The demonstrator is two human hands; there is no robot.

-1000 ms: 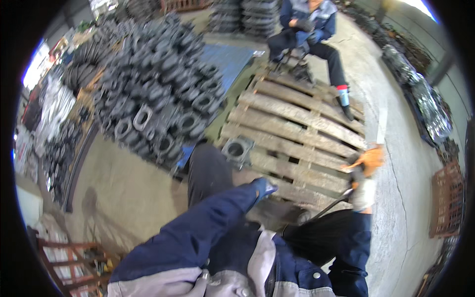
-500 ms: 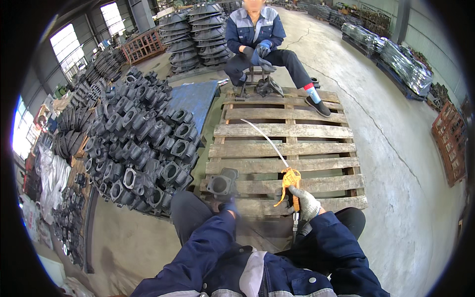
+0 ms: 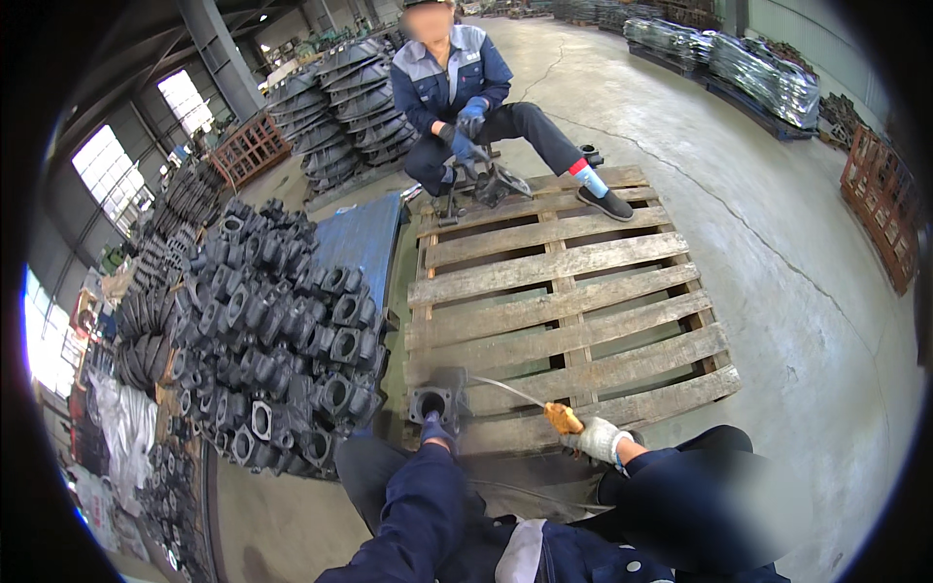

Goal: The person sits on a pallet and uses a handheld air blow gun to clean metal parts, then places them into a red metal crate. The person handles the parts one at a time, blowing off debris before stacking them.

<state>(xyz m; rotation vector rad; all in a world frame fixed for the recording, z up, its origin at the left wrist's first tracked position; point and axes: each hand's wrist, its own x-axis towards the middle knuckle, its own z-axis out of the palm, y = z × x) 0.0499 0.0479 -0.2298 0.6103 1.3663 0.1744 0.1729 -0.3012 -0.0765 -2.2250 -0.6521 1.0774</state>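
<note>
Your right hand (image 3: 601, 440) grips the orange air gun (image 3: 563, 418); your left hand (image 3: 436, 428), grip unclear, touches the casting (image 3: 449, 382) at the pallet's (image 3: 544, 265) near-left corner. Hold that casting still.

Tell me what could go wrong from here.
The nozzle of the gun in the right hand points toward the casting at the left hand; a slip might jab that hand. The heap of parts rises beside the left knee, so a piece could tumble onto it. The pallet has gaps where the co-worker's foot might catch.
</note>
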